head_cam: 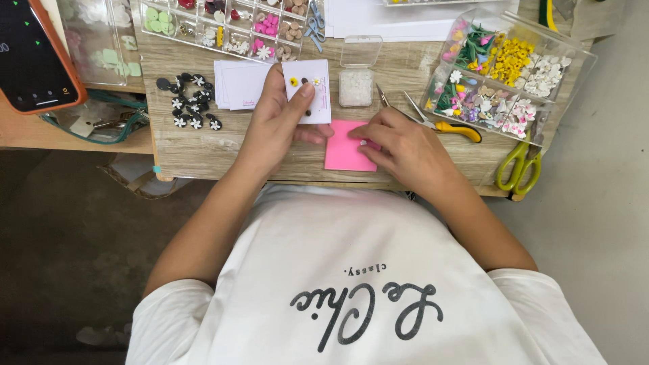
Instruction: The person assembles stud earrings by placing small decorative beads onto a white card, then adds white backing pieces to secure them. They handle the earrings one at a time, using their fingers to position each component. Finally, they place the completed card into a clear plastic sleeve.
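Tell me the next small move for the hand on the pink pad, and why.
Probably lift the right hand off the pink pad toward the white card. The left hand holds that card up, small flower pieces already on it, and the right hand's fingertips rest on the pad.

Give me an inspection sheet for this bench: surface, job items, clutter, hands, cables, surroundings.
Surface: wooden table, crowded along the back.
Job's things: white earring card carrying small flower studs; pink paper lying flat at the near edge.
Clutter: black flower pieces, stack of white cards, small clear box, two compartment trays of charms, yellow-handled pliers, green scissors, phone.
Hands: left hand holds the card; right hand rests on the pink paper.
Cables: nothing seen.
Surroundings: grey floor, dark on the left side.
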